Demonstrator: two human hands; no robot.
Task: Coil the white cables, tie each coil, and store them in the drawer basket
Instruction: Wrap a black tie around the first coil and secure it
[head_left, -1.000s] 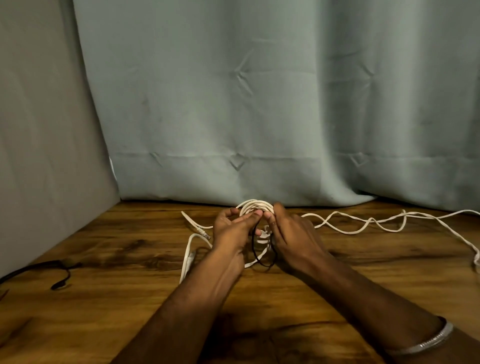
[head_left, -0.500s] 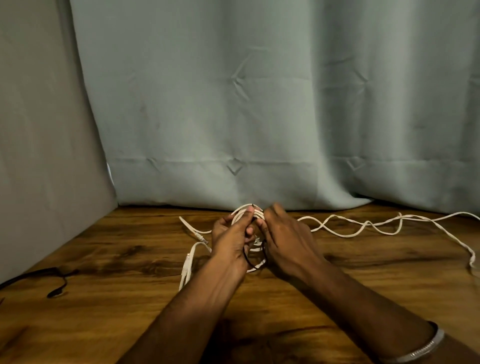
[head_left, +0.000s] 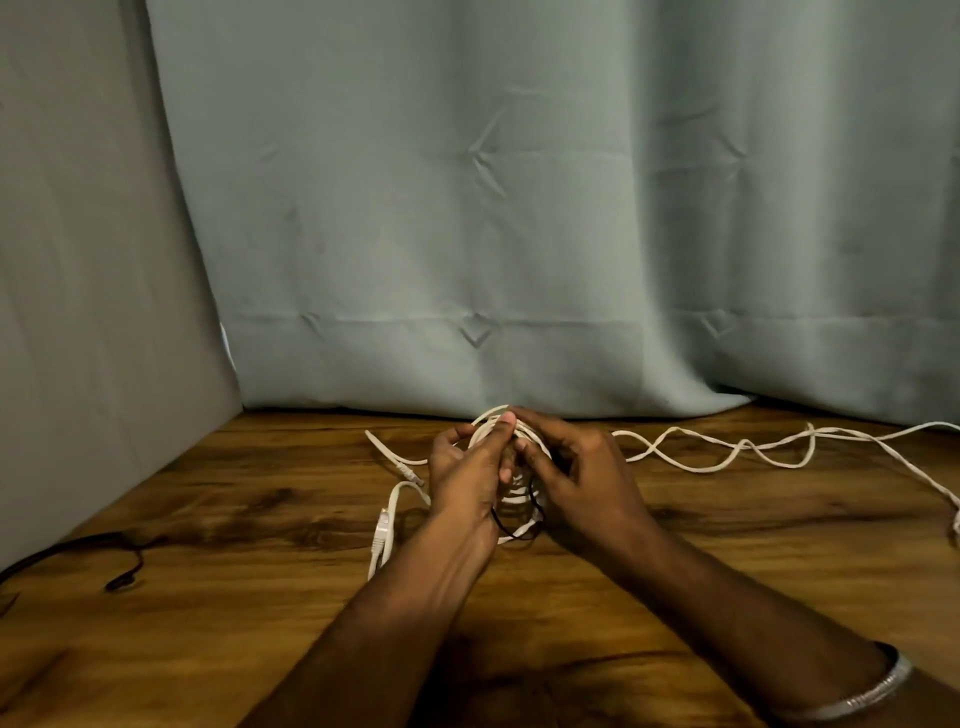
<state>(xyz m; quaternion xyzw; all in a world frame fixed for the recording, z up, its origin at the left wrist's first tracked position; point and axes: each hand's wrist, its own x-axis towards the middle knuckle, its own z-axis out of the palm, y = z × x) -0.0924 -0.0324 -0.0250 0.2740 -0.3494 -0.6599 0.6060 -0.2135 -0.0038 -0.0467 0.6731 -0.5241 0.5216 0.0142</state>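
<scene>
Toward the back edge of the wooden tabletop (head_left: 519, 623), close to the curtain (head_left: 519, 208), both hands are bunched around a white cable coil (head_left: 511, 499) held up on edge. The left hand (head_left: 467, 478) has its fingers curled round the near-left side of the loops and its thumb pressed on top, which looks like the clamp that stops the turns springing apart. The right hand (head_left: 582, 483) pinches in from the other side, fingertips working at the top of the bundle, and a thin black tie (head_left: 519, 530) loops under the coil's lower part, so this reads as the tying step, with the tie not yet closed. A free tail with its plug (head_left: 382, 532) trails off to the left of the coil, left slack, likely because it is simply the end of the winding. Off toward the right edge, a second white cable (head_left: 727, 449) sprawls uncoiled, well apart from the hands, waiting its turn. A black cord (head_left: 119, 561) lies near the left edge. No drawer basket is in view, so storage looks some way off.
</scene>
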